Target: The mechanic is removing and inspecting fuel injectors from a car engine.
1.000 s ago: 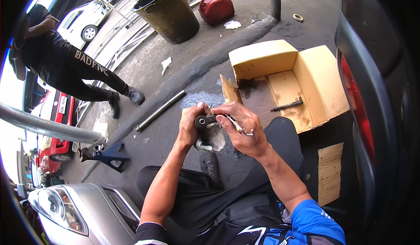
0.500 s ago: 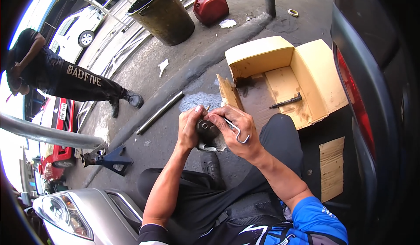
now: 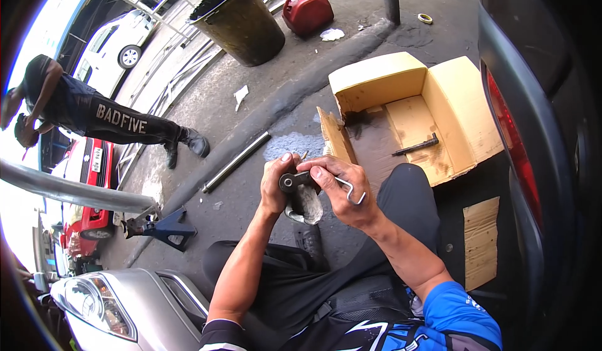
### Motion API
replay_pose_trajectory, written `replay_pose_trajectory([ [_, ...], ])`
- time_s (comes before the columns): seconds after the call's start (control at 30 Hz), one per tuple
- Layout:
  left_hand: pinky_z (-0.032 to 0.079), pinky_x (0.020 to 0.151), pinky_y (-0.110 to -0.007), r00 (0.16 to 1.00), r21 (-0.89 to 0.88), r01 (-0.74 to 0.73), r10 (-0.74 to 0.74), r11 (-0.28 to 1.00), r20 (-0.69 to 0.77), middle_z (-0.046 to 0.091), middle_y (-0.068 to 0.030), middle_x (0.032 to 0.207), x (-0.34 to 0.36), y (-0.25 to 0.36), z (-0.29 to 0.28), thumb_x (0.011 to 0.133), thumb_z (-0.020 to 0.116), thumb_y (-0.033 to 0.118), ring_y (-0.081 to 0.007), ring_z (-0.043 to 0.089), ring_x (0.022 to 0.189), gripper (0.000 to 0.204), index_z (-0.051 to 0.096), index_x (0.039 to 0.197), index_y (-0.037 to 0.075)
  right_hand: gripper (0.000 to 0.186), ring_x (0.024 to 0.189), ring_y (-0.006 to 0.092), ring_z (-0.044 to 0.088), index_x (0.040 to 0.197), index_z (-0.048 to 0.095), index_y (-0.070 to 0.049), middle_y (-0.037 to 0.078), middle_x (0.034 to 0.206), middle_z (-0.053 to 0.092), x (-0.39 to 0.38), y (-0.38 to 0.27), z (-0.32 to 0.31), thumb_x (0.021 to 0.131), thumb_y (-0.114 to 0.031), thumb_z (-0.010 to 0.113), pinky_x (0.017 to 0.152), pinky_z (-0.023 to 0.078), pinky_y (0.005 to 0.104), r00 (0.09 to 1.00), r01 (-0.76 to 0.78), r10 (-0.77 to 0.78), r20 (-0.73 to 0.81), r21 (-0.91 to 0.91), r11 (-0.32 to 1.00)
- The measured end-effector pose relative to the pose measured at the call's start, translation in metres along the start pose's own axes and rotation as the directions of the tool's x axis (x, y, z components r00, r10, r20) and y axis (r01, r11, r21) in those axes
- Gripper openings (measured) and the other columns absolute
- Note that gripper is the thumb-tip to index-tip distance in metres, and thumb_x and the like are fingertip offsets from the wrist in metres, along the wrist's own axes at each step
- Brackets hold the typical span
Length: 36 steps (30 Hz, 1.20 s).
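In front of my knees, both hands come together around a dark metal part (image 3: 290, 182) with a round, bored end. My left hand (image 3: 274, 185) is closed on that end, thumb up along its side. The fingers of my right hand (image 3: 345, 191) are closed too, pinching the part's other side. A bent silver metal rod (image 3: 352, 191) is tucked in the right hand and sticks out past the palm. A small brass-coloured tip (image 3: 305, 155) shows above the fingers. Below the part hangs a dirty whitish piece (image 3: 310, 208), perhaps a rag; what grips it is hidden.
An opened cardboard box (image 3: 433, 100) holds a dark metal tool (image 3: 416, 145). A metal tube (image 3: 237, 162) lies on the ground, left of my hands. A blue jack stand (image 3: 172, 229) and silver car (image 3: 138, 301) are at left; a dark car (image 3: 520, 119) is close at right. Another person (image 3: 69, 103) stands far left.
The dark part has turned in my hands, so its bored end now faces up at the left and more of the whitish piece shows. The other person's arms have moved.
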<state>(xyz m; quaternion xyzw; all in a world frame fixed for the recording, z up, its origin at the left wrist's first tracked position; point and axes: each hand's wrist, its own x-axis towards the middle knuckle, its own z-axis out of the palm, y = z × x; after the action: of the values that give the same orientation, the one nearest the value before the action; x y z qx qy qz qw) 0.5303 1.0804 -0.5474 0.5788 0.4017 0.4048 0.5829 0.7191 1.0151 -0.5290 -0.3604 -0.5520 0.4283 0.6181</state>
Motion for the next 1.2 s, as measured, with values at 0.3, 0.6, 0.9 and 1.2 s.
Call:
replay_pose_trajectory([
  [0.3, 0.037, 0.067, -0.03, 0.994, -0.185, 0.093, -0.081, 0.978, 0.071, 0.044, 0.0033, 0.075, -0.004, -0.003, -0.004, 0.105, 0.051, 0.042, -0.0104, 0.047, 0.072, 0.039, 0.049, 0.081, 0.011, 0.02, 0.099, 0.0223, 0.073, 0.114, 0.074, 0.004, 0.015, 0.107, 0.076, 0.0, 0.003, 0.001, 0.104, -0.005, 0.058, 0.088, 0.055, 0.0322, 0.996, 0.088, -0.086, 0.038, -0.044, 0.995],
  [0.6, 0.048, 0.104, -0.035, 0.967, 0.283, 0.078, -0.003, 0.956, -0.257, 0.071, -0.0128, 0.119, -0.001, 0.0, 0.01, 0.111, 0.042, 0.046, -0.0196, 0.066, 0.112, 0.057, 0.069, 0.124, -0.003, 0.052, 0.103, 0.0362, 0.068, 0.149, 0.055, -0.004, 0.021, 0.112, 0.068, 0.007, 0.024, 0.002, 0.102, -0.022, 0.066, 0.091, 0.056, 0.045, 0.905, 0.412, -0.399, 0.146, -0.538, 0.736],
  [0.9, 0.048, 0.108, -0.039, 0.901, -0.072, 0.428, -0.419, 0.901, 0.111, 0.068, -0.0137, 0.131, 0.001, 0.002, 0.011, 0.111, 0.04, 0.06, -0.0205, 0.066, 0.12, 0.071, 0.061, 0.14, -0.002, 0.043, 0.104, 0.041, 0.064, 0.12, 0.061, 0.005, 0.023, 0.112, 0.064, 0.009, 0.052, -0.012, 0.107, -0.036, 0.061, 0.093, 0.05, 0.0477, 0.991, 0.09, -0.042, 0.124, -0.414, 0.906],
  [1.2, 0.046, 0.106, -0.034, 0.692, 0.42, 0.461, -0.613, 0.782, 0.382, 0.065, -0.0037, 0.127, 0.0, -0.002, -0.008, 0.084, 0.092, 0.038, -0.0154, 0.059, 0.119, 0.087, 0.05, 0.151, 0.004, 0.045, 0.095, 0.0328, 0.069, 0.111, 0.065, 0.003, 0.02, 0.102, 0.066, 0.025, 0.028, -0.05, 0.108, -0.042, 0.06, 0.084, 0.054, 0.0418, 0.99, 0.133, -0.141, 0.003, -0.352, 0.927],
])
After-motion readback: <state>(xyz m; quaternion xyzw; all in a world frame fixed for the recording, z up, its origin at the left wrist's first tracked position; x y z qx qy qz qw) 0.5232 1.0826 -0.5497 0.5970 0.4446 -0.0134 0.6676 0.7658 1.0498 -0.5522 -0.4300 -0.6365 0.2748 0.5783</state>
